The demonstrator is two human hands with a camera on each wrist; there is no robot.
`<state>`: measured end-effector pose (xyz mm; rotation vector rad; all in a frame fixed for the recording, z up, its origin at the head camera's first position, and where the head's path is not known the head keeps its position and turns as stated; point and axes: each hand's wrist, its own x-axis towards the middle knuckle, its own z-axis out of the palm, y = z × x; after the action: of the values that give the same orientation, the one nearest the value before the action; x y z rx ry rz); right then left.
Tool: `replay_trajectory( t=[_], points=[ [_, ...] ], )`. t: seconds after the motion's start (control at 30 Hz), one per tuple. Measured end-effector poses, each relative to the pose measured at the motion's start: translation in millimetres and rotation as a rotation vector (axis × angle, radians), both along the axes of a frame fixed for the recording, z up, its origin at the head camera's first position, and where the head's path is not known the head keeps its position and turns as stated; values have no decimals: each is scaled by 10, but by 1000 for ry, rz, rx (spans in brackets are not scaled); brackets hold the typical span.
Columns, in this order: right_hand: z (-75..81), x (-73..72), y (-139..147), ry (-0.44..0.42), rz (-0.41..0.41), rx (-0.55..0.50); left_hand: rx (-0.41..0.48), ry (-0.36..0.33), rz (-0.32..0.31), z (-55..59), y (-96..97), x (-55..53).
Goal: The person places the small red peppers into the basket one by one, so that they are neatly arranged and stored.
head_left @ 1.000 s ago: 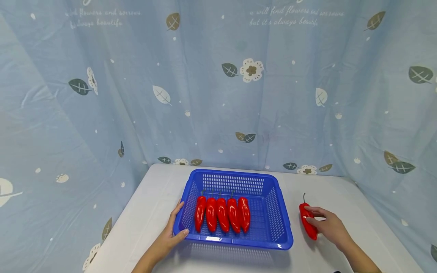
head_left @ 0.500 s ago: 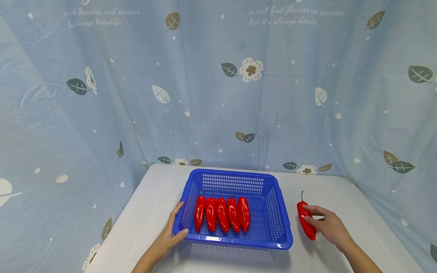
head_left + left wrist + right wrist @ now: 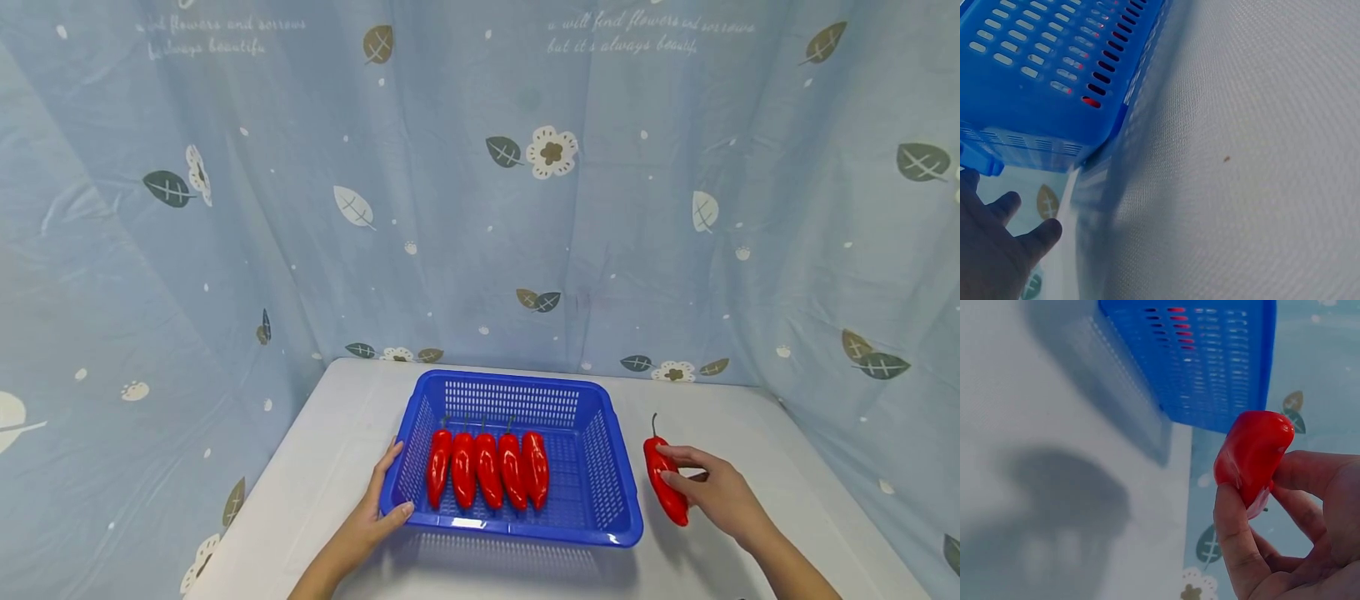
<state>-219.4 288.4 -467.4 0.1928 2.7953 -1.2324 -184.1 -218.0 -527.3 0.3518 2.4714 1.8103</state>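
My right hand (image 3: 720,496) pinches a glossy red chili pepper (image 3: 664,483) between thumb and fingers, stem pointing away. In the right wrist view the pepper (image 3: 1254,450) is held off the table, its shadow lying apart from it. The blue plastic basket (image 3: 517,532) has slotted walls and stands left of that hand. Several more red chili peppers (image 3: 489,472) lie inside it side by side, toward its left half. My left hand (image 3: 367,521) holds the basket's near left corner, thumb over the front rim and fingers along the left side.
The white tabletop (image 3: 330,433) extends around the basket. Behind and at both sides hangs a pale blue curtain (image 3: 450,217) printed with leaves and flowers. The basket's right wall (image 3: 606,471) rises between the peppers inside and my right hand.
My right hand has moved slightly left with the chili pepper, bringing it nearer the basket's right wall. The left hand and the basket have stayed put.
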Motion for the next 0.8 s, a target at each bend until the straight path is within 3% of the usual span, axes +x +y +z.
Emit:
replay_trajectory(
  t=[0.8],
  points=[
    [233,42,-200,63,71,-31,4,2,-4,-14,-10,-7]
  ],
)
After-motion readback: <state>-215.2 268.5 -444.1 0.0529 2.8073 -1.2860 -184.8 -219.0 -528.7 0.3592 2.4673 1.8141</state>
